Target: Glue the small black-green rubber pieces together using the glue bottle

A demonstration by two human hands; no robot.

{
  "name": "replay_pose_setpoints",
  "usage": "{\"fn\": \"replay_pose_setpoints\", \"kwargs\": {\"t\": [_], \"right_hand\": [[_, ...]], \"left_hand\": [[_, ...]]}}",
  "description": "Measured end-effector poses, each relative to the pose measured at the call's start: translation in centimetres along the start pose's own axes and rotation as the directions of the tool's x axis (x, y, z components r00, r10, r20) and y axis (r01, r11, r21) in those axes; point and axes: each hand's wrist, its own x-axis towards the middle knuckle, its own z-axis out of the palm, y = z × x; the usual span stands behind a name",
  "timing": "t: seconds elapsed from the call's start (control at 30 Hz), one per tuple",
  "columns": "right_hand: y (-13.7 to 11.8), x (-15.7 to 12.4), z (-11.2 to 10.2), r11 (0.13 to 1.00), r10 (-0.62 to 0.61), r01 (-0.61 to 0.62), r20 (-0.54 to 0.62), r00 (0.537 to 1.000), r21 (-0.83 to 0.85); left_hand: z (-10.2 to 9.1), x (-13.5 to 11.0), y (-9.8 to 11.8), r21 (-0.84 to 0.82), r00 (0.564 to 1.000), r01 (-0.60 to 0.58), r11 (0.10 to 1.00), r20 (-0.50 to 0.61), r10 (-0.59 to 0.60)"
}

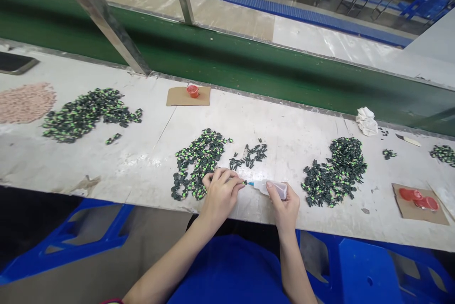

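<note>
The left hand (220,192) had its grip pinched shut on a tiny black-and-green plastic part (244,182), held out at the fingertips. Right beside it, the right hand (284,204) was closed around a small clear plastic squeeze bottle (272,188), which lay nearly flat with its blue nozzle (250,183) touching the part, tipped low, it seemed, so the tip could meet the piece squarely. Both hands sat at the near edge of the scuffed white worktop (142,162), probably for steadiness. Just beyond the left knuckles lay a heap of matching black-and-green parts (197,162), with a loose scatter of darker pieces (249,155) behind it and a second heap (337,169) off to the right, all within easy reach. Farther back sat a brown cardboard square (181,98) carrying a red cap (192,91), a crumpled white cloth (367,121), and the green conveyor belt (249,67).
</note>
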Motion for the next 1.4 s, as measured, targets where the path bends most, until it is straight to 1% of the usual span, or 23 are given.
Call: {"fn": "replay_pose_setpoints", "kwargs": {"t": [0.2, 0.43, 0.57, 0.7, 0.9, 1.07, 1.27, 1.33, 1.4], "right_hand": [[0.0, 0.0, 0.0, 1.0, -0.009, 0.009, -0.011, 1.0, 0.006], [0.1, 0.0, 0.1, 0.999, -0.03, 0.03, -0.011, 0.999, -0.029], [-0.1, -0.2, 0.2, 0.998, -0.041, 0.039, -0.044, 0.998, -0.046], [-0.1, -0.3, 0.3, 0.999, -0.028, 0.026, -0.071, 0.997, -0.021], [0.1, -0.1, 0.1, 0.999, -0.031, 0.031, -0.019, 0.999, -0.009], [0.1, 0.0, 0.1, 1.0, -0.023, 0.022, -0.032, 0.999, -0.014], [0.6, 0.1, 0.1, 0.998, -0.002, 0.007, -0.07, 0.998, 0.059], [0.9, 0.3, -0.3, 0.993, 0.007, 0.007, -0.113, 0.994, 0.118], [1.2, 0.7, -0.8, 0.989, 0.009, 0.018, -0.189, 0.982, 0.144]], "left_hand": [[0.0, 0.0, 0.0, -0.014, 1.0, 0.009, 1.0, -0.015, -0.009], [0.0, 0.1, 0.1, -0.015, 1.0, 0.019, 1.0, 0.008, -0.019], [0.0, 0.1, 0.1, -0.005, 1.0, 0.027, 1.0, 0.004, -0.027], [0.0, 0.1, 0.1, -0.007, 1.0, 0.025, 1.0, 0.014, -0.025], [0.0, 0.1, 0.2, -0.008, 0.999, 0.035, 0.999, 0.011, -0.035], [-0.1, 0.1, 0.3, -0.019, 0.999, 0.051, 0.999, 0.015, -0.051], [0.1, 0.0, 0.2, -0.021, 0.999, 0.044, 0.999, 0.003, -0.044], [0.2, -0.1, 0.1, -0.028, 0.999, 0.033, 0.999, -0.011, -0.033], [0.2, -0.3, 0.0, -0.041, 1.0, 0.012, 0.999, -0.024, -0.013]]}}
